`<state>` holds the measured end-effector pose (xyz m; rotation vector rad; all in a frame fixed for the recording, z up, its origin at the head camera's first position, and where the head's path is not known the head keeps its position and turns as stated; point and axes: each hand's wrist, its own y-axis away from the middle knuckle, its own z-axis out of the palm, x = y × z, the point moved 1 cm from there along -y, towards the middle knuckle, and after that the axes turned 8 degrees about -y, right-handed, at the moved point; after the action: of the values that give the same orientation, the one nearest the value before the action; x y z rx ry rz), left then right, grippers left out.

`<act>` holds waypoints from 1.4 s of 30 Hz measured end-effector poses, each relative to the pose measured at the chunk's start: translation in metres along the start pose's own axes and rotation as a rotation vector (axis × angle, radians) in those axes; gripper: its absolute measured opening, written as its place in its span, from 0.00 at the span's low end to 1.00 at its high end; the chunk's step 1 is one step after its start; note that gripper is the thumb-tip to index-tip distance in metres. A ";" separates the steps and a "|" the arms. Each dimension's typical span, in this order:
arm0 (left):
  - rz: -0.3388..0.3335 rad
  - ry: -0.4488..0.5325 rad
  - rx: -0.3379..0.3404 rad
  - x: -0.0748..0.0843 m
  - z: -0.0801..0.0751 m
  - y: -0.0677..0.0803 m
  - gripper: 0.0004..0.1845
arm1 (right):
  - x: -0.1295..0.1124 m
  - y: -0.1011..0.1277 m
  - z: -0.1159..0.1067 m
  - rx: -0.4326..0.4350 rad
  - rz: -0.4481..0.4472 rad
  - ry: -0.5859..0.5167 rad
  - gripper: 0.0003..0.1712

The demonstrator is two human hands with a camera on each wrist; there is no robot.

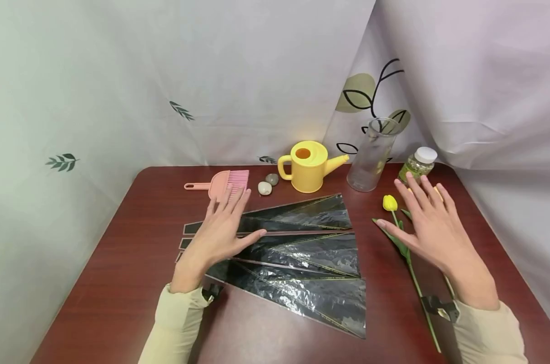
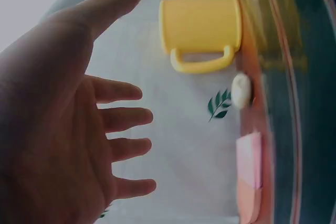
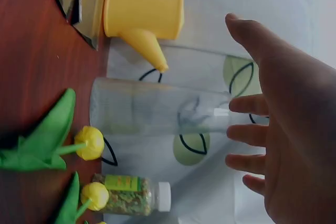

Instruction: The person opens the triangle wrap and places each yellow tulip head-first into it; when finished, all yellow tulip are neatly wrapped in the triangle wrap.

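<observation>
Three black, shiny cone-shaped wrapping sleeves (image 1: 302, 253) lie fanned out on the dark red table (image 1: 120, 283). My left hand (image 1: 220, 230) is spread flat over their narrow ends, fingers straight, holding nothing; the left wrist view shows its open palm (image 2: 52, 129) beside a sleeve (image 2: 304, 103). A yellow tulip (image 1: 390, 202) lies to the right, its green stem running toward me. My right hand (image 1: 431, 227) hovers open over it, fingers spread. Two yellow buds (image 3: 89, 142) (image 3: 94, 195) show in the right wrist view next to that hand (image 3: 294, 129).
Along the back stand a yellow watering can (image 1: 309, 167), a clear glass vase (image 1: 372, 154) and a small white-capped bottle (image 1: 418, 164). A pink brush (image 1: 222, 183) and two stones (image 1: 265, 188) lie at the back left. Cloth backdrops close in the table.
</observation>
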<state>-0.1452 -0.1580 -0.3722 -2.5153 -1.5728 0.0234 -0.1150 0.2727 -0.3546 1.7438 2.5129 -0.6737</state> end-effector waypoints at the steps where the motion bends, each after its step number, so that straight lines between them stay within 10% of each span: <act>1: 0.011 0.005 0.012 0.002 0.002 -0.003 0.52 | 0.001 0.002 -0.003 0.004 0.012 -0.012 0.54; 9: 0.155 0.018 0.167 0.057 0.020 -0.066 0.27 | 0.008 0.036 -0.008 0.036 0.281 -0.152 0.42; 18: 0.145 -0.020 -0.030 0.118 0.069 -0.145 0.12 | 0.015 0.067 0.028 -0.217 0.498 -0.180 0.17; 26: 0.102 0.061 -0.055 0.123 0.093 -0.148 0.11 | 0.008 0.073 0.033 -0.246 0.543 -0.199 0.10; 42: 0.137 0.091 0.084 0.127 0.083 -0.151 0.03 | 0.014 0.084 0.030 -0.232 0.650 -0.394 0.09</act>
<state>-0.2325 0.0318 -0.4200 -2.5165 -1.3359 -0.0065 -0.0524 0.2988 -0.4140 1.9364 1.5670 -0.5688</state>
